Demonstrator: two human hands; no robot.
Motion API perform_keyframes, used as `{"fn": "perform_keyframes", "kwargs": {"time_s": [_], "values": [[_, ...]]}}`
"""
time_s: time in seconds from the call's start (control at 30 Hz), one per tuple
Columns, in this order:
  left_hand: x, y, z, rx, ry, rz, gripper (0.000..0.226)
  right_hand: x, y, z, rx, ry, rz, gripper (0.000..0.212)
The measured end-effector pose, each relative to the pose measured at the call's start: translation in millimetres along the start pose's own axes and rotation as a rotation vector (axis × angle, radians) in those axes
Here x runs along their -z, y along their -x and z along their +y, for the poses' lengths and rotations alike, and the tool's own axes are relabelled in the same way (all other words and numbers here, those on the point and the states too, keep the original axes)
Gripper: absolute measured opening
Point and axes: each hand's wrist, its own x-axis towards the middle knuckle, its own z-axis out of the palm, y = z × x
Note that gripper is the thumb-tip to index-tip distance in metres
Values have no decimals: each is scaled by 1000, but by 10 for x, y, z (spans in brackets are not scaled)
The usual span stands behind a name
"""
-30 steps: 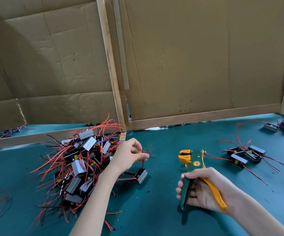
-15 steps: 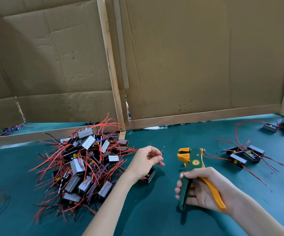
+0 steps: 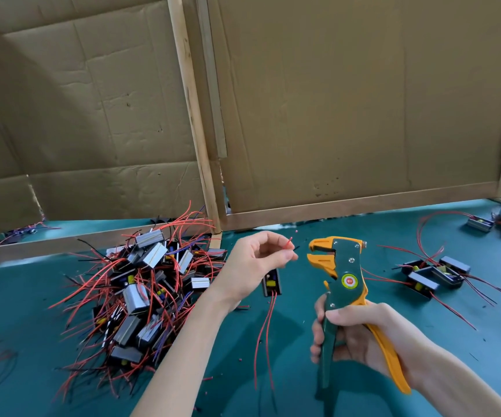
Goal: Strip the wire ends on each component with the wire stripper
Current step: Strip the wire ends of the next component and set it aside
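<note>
My left hand (image 3: pixel 252 266) pinches the red and black wire ends (image 3: pixel 290 245) of a small black component (image 3: pixel 271 283), which hangs under the hand with two long red wires trailing down. The wire tips point at the orange jaws of the green and orange wire stripper (image 3: pixel 342 275), a short gap away. My right hand (image 3: pixel 354 338) grips the stripper's handles and holds it upright, jaws open toward the left.
A big heap of components with red wires (image 3: pixel 141 293) lies on the green table (image 3: pixel 273 371) at the left. A few components (image 3: pixel 432 275) lie at the right, more (image 3: pixel 495 221) at the far right. Cardboard panels in wooden frames (image 3: pixel 348 115) wall the back.
My left hand lifted a component out of the heap and carried it right, up to the stripper's jaws. My right hand raised the stripper slightly.
</note>
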Motion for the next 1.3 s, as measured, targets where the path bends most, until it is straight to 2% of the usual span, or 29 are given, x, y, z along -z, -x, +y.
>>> {"fn": "perform_keyframes", "kwargs": {"time_s": [0.2,0.57,1.3], "values": [[49,12,60,5,-77,-16,11,-41,15,-24,9,61,-19,31],[110,51,207,33,-189,-154,11,-31,37,-27,10,153,-74,25],[113,73,242,101,-218,-190,17,-3,35,-3,-2,204,-72,25]]}}
